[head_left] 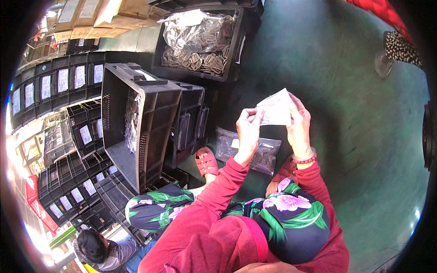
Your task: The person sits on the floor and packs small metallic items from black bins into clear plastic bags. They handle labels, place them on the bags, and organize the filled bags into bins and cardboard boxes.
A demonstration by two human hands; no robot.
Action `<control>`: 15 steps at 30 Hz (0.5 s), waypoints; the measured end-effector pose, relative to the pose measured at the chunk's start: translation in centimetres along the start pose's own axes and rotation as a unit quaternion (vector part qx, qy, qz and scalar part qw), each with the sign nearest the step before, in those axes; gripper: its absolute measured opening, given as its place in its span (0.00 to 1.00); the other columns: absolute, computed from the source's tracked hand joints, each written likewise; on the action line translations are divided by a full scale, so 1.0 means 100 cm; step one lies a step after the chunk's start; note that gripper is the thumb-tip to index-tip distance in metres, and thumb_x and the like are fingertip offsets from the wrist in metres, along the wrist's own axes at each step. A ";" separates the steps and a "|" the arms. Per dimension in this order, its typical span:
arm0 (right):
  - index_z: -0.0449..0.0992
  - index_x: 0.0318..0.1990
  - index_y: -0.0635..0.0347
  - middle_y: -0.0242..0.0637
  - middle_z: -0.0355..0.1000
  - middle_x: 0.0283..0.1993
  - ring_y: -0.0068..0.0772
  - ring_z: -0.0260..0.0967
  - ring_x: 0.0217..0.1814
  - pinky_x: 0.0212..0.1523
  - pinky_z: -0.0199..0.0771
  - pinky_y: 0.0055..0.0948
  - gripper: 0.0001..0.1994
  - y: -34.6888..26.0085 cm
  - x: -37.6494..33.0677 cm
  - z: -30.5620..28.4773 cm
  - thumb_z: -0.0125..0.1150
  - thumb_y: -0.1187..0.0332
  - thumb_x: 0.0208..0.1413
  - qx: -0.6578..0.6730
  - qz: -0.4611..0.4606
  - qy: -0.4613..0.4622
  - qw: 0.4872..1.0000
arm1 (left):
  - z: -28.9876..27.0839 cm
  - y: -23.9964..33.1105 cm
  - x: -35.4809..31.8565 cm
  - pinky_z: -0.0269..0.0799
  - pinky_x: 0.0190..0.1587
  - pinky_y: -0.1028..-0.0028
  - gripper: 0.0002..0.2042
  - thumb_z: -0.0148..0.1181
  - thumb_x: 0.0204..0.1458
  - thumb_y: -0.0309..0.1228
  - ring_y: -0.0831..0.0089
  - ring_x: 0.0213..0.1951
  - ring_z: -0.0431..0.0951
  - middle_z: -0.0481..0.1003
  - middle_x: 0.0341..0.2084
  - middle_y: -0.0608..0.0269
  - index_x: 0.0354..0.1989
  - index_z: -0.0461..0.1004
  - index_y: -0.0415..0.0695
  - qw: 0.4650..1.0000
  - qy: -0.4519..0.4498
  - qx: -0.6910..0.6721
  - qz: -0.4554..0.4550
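Both hands hold a small white paper slip (276, 109) up in front of me. My left hand (248, 129) pinches its left edge with the fingertips. My right hand (298, 125), with a red bead bracelet at the wrist, grips its right edge. Below the hands, on the green floor, lies a clear plastic bag of small metal parts (264, 154). I am seated, in red sleeves and floral trousers, with a red sandal (207, 163) near the bag.
A tilted dark plastic crate (154, 113) stands at my left, with more crates beside it. A black crate of bagged metal parts (200, 41) sits farther off. Stacked labelled bins (54, 86) fill the left. Another person (102, 250) crouches at the lower left.
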State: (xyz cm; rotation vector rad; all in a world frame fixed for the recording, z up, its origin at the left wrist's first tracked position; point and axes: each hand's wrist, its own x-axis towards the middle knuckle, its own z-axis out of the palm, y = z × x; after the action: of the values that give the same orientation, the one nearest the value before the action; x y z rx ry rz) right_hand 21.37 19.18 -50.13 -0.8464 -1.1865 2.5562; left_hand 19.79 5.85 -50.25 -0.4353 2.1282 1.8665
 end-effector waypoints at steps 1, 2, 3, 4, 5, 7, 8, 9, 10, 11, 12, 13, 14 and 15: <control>0.73 0.43 0.66 0.33 0.74 0.35 0.20 0.71 0.35 0.37 0.71 0.20 0.14 0.004 -0.001 -0.005 0.51 0.64 0.59 0.021 0.022 -0.017 0.999 | -0.001 0.003 -0.001 0.66 0.32 0.83 0.09 0.59 0.52 0.29 0.84 0.28 0.71 0.75 0.25 0.63 0.34 0.69 0.36 1.000 -0.002 0.003 -0.003; 0.73 0.44 0.66 0.34 0.74 0.35 0.20 0.72 0.35 0.37 0.71 0.20 0.13 0.007 0.000 -0.009 0.51 0.66 0.59 0.044 0.043 -0.037 0.997 | -0.002 0.006 -0.001 0.66 0.32 0.82 0.09 0.59 0.52 0.29 0.84 0.28 0.71 0.75 0.25 0.63 0.34 0.69 0.36 1.000 -0.002 0.007 -0.004; 0.73 0.43 0.66 0.35 0.75 0.37 0.22 0.73 0.37 0.39 0.73 0.22 0.10 0.011 0.003 -0.015 0.53 0.70 0.57 0.068 0.054 -0.062 0.994 | -0.001 0.008 -0.002 0.66 0.32 0.82 0.09 0.59 0.52 0.29 0.84 0.28 0.70 0.75 0.25 0.63 0.34 0.69 0.36 1.000 -0.005 -0.009 0.000; 0.73 0.42 0.66 0.35 0.75 0.37 0.22 0.73 0.37 0.39 0.73 0.23 0.10 0.015 0.003 -0.018 0.53 0.70 0.57 0.074 0.060 -0.050 0.994 | -0.002 0.005 -0.002 0.65 0.33 0.82 0.09 0.60 0.51 0.29 0.85 0.29 0.70 0.75 0.25 0.64 0.34 0.69 0.36 1.000 -0.007 -0.004 -0.007; 0.74 0.42 0.66 0.35 0.75 0.37 0.23 0.73 0.37 0.39 0.73 0.23 0.10 0.015 0.003 -0.017 0.53 0.70 0.57 0.081 0.064 -0.041 0.994 | -0.003 0.002 -0.001 0.65 0.34 0.83 0.09 0.60 0.51 0.28 0.85 0.29 0.70 0.75 0.26 0.64 0.35 0.69 0.37 1.000 -0.010 0.001 -0.012; 0.73 0.41 0.65 0.36 0.74 0.38 0.25 0.73 0.38 0.39 0.74 0.24 0.09 0.024 0.004 -0.022 0.53 0.69 0.58 0.091 0.076 -0.005 0.993 | -0.003 -0.002 0.000 0.66 0.35 0.83 0.10 0.61 0.51 0.29 0.84 0.30 0.71 0.75 0.27 0.64 0.35 0.69 0.37 0.999 -0.014 0.022 -0.023; 0.73 0.42 0.65 0.36 0.74 0.39 0.25 0.73 0.39 0.39 0.74 0.24 0.09 0.025 0.004 -0.024 0.53 0.69 0.58 0.097 0.081 0.000 0.992 | -0.002 -0.005 0.000 0.66 0.35 0.82 0.10 0.61 0.51 0.29 0.84 0.30 0.71 0.75 0.27 0.64 0.35 0.69 0.37 0.999 -0.016 0.016 -0.024; 0.73 0.42 0.65 0.36 0.74 0.39 0.25 0.73 0.39 0.40 0.74 0.24 0.09 0.027 0.004 -0.026 0.52 0.69 0.58 0.103 0.087 0.004 0.991 | -0.001 -0.008 0.001 0.66 0.35 0.82 0.10 0.61 0.51 0.29 0.84 0.30 0.71 0.75 0.27 0.63 0.35 0.69 0.37 0.999 -0.017 0.011 -0.026; 0.73 0.42 0.65 0.36 0.74 0.39 0.26 0.73 0.39 0.40 0.74 0.25 0.10 0.027 0.004 -0.027 0.52 0.69 0.58 0.109 0.092 0.009 0.990 | 0.000 -0.010 0.002 0.66 0.36 0.82 0.10 0.61 0.51 0.29 0.84 0.30 0.71 0.75 0.27 0.63 0.35 0.69 0.38 0.999 -0.019 0.006 -0.027; 0.73 0.42 0.66 0.36 0.74 0.39 0.26 0.73 0.39 0.40 0.74 0.25 0.10 0.027 0.003 -0.027 0.52 0.69 0.58 0.115 0.094 0.010 0.989 | 0.001 -0.012 0.002 0.66 0.36 0.81 0.10 0.61 0.51 0.29 0.83 0.30 0.71 0.75 0.27 0.63 0.35 0.69 0.38 0.999 -0.020 0.001 -0.027; 0.73 0.43 0.66 0.37 0.74 0.40 0.26 0.73 0.40 0.41 0.74 0.25 0.10 0.026 0.002 -0.027 0.52 0.69 0.58 0.120 0.097 0.012 0.988 | 0.001 -0.013 0.002 0.67 0.36 0.81 0.10 0.61 0.51 0.29 0.83 0.30 0.71 0.75 0.27 0.64 0.35 0.69 0.38 0.999 -0.020 -0.001 -0.028; 0.73 0.43 0.66 0.37 0.74 0.40 0.26 0.73 0.40 0.41 0.74 0.25 0.10 0.026 0.002 -0.027 0.52 0.69 0.58 0.125 0.099 0.014 0.987 | 0.001 -0.015 0.002 0.67 0.36 0.81 0.10 0.61 0.51 0.30 0.83 0.30 0.71 0.75 0.27 0.64 0.35 0.69 0.37 0.999 -0.021 -0.003 -0.028; 0.72 0.43 0.66 0.37 0.74 0.40 0.27 0.73 0.40 0.41 0.74 0.25 0.10 0.026 0.002 -0.028 0.52 0.69 0.58 0.128 0.099 0.015 0.987 | 0.001 -0.017 0.002 0.67 0.36 0.81 0.10 0.61 0.51 0.30 0.83 0.30 0.71 0.75 0.27 0.64 0.35 0.69 0.37 0.999 -0.023 -0.005 -0.029; 0.72 0.43 0.67 0.38 0.73 0.40 0.27 0.73 0.40 0.42 0.74 0.26 0.10 0.028 0.001 -0.030 0.52 0.69 0.58 0.131 0.099 0.016 0.986 | 0.002 -0.019 0.003 0.67 0.36 0.81 0.10 0.61 0.51 0.30 0.83 0.30 0.71 0.75 0.27 0.64 0.35 0.69 0.37 0.999 -0.025 -0.009 -0.034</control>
State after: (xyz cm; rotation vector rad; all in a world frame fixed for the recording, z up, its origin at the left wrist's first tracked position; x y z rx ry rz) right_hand 23.12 19.29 -53.78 -0.9794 -0.7657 2.7612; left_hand 20.30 5.76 -52.08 -0.4534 2.0411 1.8406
